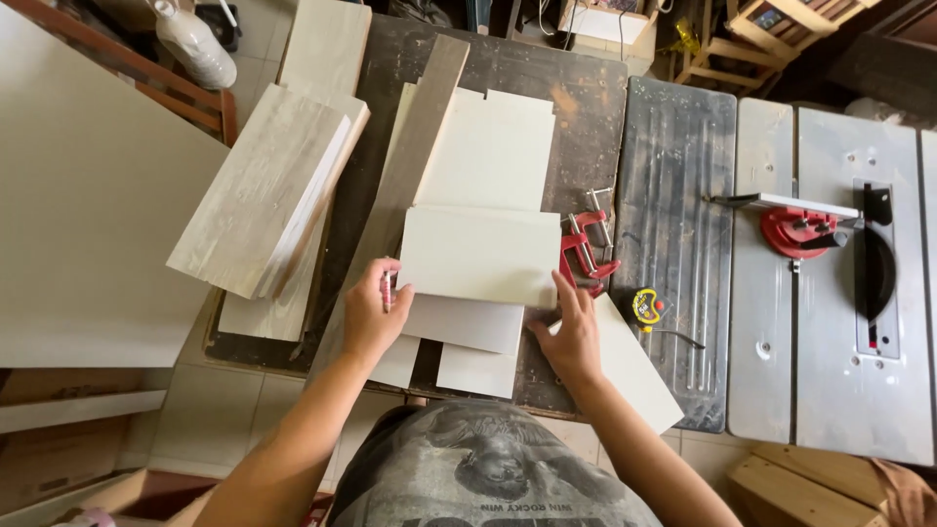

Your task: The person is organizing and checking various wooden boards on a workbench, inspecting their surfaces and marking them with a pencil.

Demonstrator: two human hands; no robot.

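Left hand (368, 317): fingers curled, pinching slim pencil-like stick (387, 289), pressed against left edge of top white panel (478, 256). Panel: uppermost of stacked white boards on dark workbench (586, 98). Right hand (569, 335): fingers spread flat, steadying panel's lower right corner. Red clamps (586, 249) just beside; yellow tape measure (645, 305) nearby.

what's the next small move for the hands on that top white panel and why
Probably nudge the top white panel square over the stack. The left hand touches its left edge and holds a pencil-like item; the right hand presses its lower right corner. The panels beneath stick out unevenly below it.
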